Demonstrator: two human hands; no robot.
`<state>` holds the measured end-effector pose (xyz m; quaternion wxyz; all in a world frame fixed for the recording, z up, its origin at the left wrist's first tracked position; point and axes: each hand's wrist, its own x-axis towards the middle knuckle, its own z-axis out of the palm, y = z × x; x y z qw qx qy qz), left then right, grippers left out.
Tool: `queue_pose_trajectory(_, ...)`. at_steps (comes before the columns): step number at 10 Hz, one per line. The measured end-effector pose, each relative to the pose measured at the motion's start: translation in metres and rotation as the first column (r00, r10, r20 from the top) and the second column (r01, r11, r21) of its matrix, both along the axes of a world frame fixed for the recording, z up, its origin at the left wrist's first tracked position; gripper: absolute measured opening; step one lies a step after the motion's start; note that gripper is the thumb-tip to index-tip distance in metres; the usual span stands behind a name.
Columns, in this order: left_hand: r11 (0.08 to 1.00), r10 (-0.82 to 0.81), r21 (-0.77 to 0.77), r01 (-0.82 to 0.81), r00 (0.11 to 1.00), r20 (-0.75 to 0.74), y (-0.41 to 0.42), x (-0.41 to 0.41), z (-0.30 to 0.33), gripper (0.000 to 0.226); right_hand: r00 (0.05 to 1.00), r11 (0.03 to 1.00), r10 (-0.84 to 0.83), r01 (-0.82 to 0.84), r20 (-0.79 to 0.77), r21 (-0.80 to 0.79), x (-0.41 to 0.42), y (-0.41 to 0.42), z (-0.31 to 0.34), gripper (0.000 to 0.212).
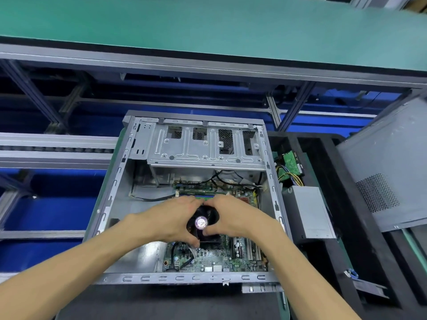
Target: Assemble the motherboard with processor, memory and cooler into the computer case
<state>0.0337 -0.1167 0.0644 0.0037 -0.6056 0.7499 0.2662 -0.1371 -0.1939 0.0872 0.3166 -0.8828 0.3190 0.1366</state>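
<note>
An open grey computer case lies flat before me. Inside it sits the green motherboard, occupying the right half of the case floor. A black cooler with a round purple-white fan label stands on the board. My left hand grips the cooler's left side, and my right hand grips its right side, fingers curled around it from above. Memory slots show just beyond my fingers. The processor is hidden under the cooler.
A silver drive cage spans the far end of the case. To the right stand a grey power supply with yellow-black wires, and a perforated side panel. A green conveyor belt runs behind.
</note>
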Motion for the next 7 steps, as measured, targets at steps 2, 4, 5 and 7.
queue_pose_trajectory(2, 1.000, 0.005, 0.023, -0.004, 1.000, -0.023, -0.003, 0.000, 0.000, 0.089, 0.998, 0.997, -0.041, 0.044, 0.057, -0.058, -0.003, 0.012, -0.004, 0.047)
queue_pose_trajectory(4, 0.997, 0.008, 0.072, -0.002, 0.996, -0.085, -0.001, 0.001, 0.007, 0.090, 0.993, 0.995, -0.068, 0.074, 0.098, -0.060, -0.009, 0.016, -0.005, 0.055)
queue_pose_trajectory(5, 0.994, 0.014, 0.106, -0.006, 0.997, -0.081, -0.001, 0.003, 0.009, 0.101, 0.985, 0.993, -0.108, 0.113, 0.132, -0.035, -0.010, 0.017, -0.003, 0.056)
queue_pose_trajectory(7, 0.983, 0.130, 0.142, -0.114, 0.986, -0.105, 0.009, 0.004, 0.010, 0.119, 0.963, 0.974, -0.210, 0.221, 0.167, -0.046, -0.016, 0.026, -0.007, 0.058)
